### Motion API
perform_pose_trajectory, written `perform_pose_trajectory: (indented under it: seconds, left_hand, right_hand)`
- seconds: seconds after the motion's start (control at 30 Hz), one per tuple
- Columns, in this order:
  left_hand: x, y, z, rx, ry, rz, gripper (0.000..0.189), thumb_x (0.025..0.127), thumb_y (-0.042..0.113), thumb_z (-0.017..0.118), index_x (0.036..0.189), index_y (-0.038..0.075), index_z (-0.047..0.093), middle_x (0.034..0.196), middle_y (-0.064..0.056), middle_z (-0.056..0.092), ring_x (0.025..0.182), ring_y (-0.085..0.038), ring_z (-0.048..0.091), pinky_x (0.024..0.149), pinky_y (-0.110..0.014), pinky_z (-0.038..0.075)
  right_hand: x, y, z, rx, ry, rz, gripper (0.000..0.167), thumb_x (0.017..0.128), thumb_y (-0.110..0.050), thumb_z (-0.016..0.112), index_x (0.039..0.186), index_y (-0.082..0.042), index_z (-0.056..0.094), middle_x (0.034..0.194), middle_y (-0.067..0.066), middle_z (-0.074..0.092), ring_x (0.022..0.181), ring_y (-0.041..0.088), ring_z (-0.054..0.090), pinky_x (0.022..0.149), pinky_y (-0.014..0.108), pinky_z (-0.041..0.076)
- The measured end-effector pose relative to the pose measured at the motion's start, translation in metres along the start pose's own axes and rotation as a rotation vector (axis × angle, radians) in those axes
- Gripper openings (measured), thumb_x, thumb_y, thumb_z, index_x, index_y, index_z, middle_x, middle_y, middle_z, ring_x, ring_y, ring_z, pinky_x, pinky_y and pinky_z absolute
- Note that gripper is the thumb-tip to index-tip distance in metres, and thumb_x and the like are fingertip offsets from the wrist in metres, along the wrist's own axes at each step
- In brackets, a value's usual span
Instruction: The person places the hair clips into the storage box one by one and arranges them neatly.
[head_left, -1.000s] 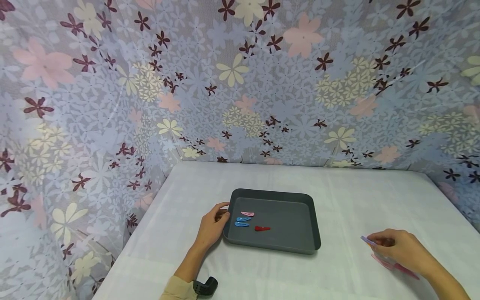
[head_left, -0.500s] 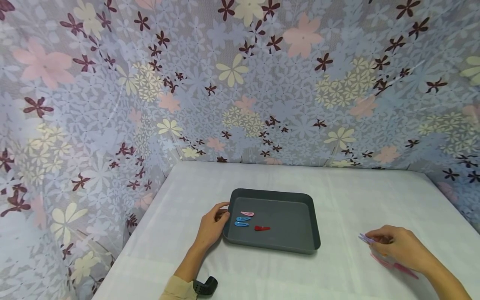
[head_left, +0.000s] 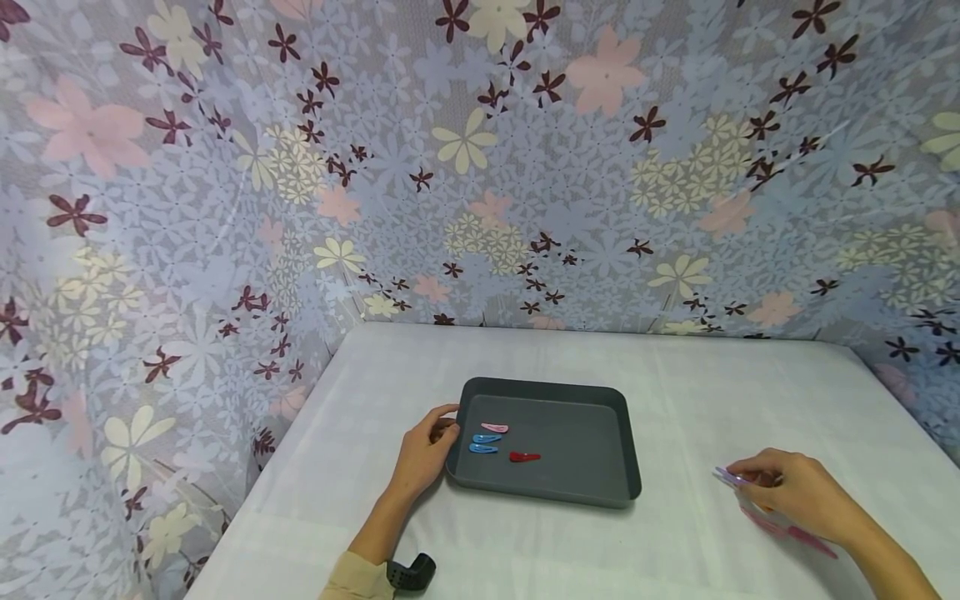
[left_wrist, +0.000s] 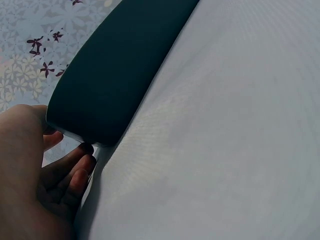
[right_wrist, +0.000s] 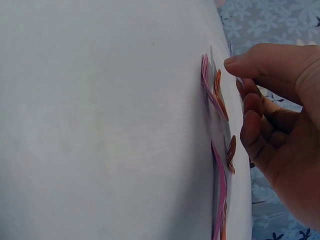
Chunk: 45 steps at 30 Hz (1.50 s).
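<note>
My left hand [head_left: 423,450] rests with relaxed fingers against the left side of a dark grey tray [head_left: 555,493]. In the left wrist view its fingertips sit at the tray's corner [left_wrist: 100,125]. Thumb and forefinger of my right hand [head_left: 798,492] pinch a lilac snap hair clip [head_left: 726,476], at the right of the table. Beneath that hand lie a pink hair clip [head_left: 761,522] and a dark pink hair clip [head_left: 812,542]. The right wrist view also shows orange hair clips [right_wrist: 218,92] beside them, partly overlapped.
Inside the tray, towards its left, lie a pink hair clip [head_left: 495,428], two blue hair clips [head_left: 483,448] and a red hair clip [head_left: 525,457]. A white cloth [head_left: 675,550] covers the table. Flower-patterned fabric [head_left: 480,208] hangs behind and at the sides.
My right hand has shifted slightly left and away from me, carrying the lilac hair clip with it. My left hand and the tray have stayed put.
</note>
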<state>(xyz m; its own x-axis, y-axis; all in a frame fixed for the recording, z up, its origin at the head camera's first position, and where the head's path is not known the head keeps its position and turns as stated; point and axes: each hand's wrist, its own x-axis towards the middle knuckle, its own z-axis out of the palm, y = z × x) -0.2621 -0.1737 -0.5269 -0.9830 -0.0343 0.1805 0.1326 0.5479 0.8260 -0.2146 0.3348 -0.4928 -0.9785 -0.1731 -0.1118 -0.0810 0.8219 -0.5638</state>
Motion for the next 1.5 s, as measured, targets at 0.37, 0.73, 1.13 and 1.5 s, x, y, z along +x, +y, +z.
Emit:
perform_pose_trajectory:
  seconds: [0.37, 0.73, 1.13, 1.5]
  left_hand:
    - [0.000, 0.000, 0.001, 0.001, 0.001, 0.000, 0.035, 0.093, 0.030, 0.056, 0.127, 0.031, 0.057, 0.110, 0.004, 0.069, 0.092, -0.010, 0.061, 0.084, -0.032, 0.047]
    - [-0.002, 0.000, 0.001, 0.004, 0.001, 0.001, 0.034, 0.093, 0.031, 0.056, 0.126, 0.032, 0.057, 0.110, 0.004, 0.069, 0.092, -0.010, 0.061, 0.083, -0.032, 0.047]
    - [-0.001, -0.002, 0.001, 0.006, 0.003, -0.011, 0.033, 0.093, 0.034, 0.055, 0.126, 0.036, 0.056, 0.112, 0.004, 0.068, 0.095, -0.010, 0.060, 0.087, -0.033, 0.047]
    - [-0.001, -0.001, 0.000, 0.003, -0.003, -0.016, 0.034, 0.093, 0.033, 0.056, 0.127, 0.035, 0.056, 0.112, 0.003, 0.068, 0.095, -0.011, 0.061, 0.087, -0.034, 0.047]
  right_hand:
    - [-0.001, 0.000, -0.001, -0.021, 0.003, -0.001, 0.034, 0.084, -0.033, 0.068, 0.111, -0.013, 0.068, 0.083, 0.000, 0.061, 0.060, 0.004, 0.051, 0.053, 0.024, 0.042]
    - [-0.001, -0.001, 0.002, -0.083, 0.037, -0.012, 0.031, 0.081, -0.031, 0.071, 0.108, -0.014, 0.070, 0.082, -0.001, 0.060, 0.065, 0.002, 0.045, 0.055, 0.022, 0.038]
    - [-0.001, 0.002, 0.007, -0.114, 0.089, -0.065, 0.027, 0.079, -0.031, 0.073, 0.103, -0.019, 0.072, 0.082, -0.005, 0.060, 0.066, -0.002, 0.044, 0.057, 0.021, 0.037]
    - [0.001, -0.001, 0.009, -0.115, 0.100, -0.071, 0.025, 0.080, -0.027, 0.073, 0.103, -0.018, 0.072, 0.080, -0.005, 0.059, 0.065, -0.002, 0.044, 0.056, 0.021, 0.037]
